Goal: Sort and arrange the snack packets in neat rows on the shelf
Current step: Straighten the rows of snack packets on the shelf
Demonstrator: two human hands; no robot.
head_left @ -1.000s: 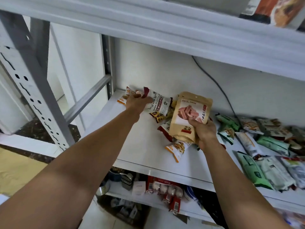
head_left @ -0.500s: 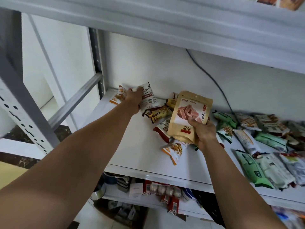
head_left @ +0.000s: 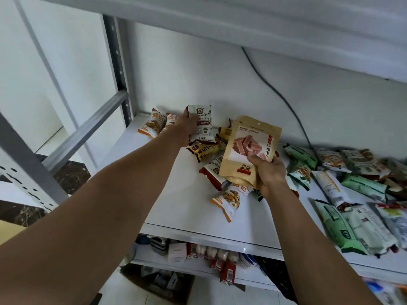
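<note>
My left hand [head_left: 187,128] grips a white snack packet [head_left: 203,124] with a dark red edge, standing it against the back wall at the shelf's far left. Two orange-and-white packets [head_left: 152,125] lean just left of it. My right hand [head_left: 267,175] holds a tan kraft pouch [head_left: 246,150] with pink sticks pictured, upright above the middle of the white shelf [head_left: 176,194]. Under the pouch lies a loose heap: a yellow-brown packet [head_left: 204,151], a red-edged white packet [head_left: 212,172] and an orange-and-white packet [head_left: 230,200].
Several green and white packets [head_left: 343,225] lie scattered over the shelf's right half. A dark cable [head_left: 275,89] runs down the back wall. A grey upright post [head_left: 116,62] and a cross bar [head_left: 88,126] frame the left side. A lower shelf [head_left: 207,254] holds more goods.
My left hand has turned the white packet from lying tilted to standing upright against the wall beside the orange packets. The right hand keeps the kraft pouch in about the same place.
</note>
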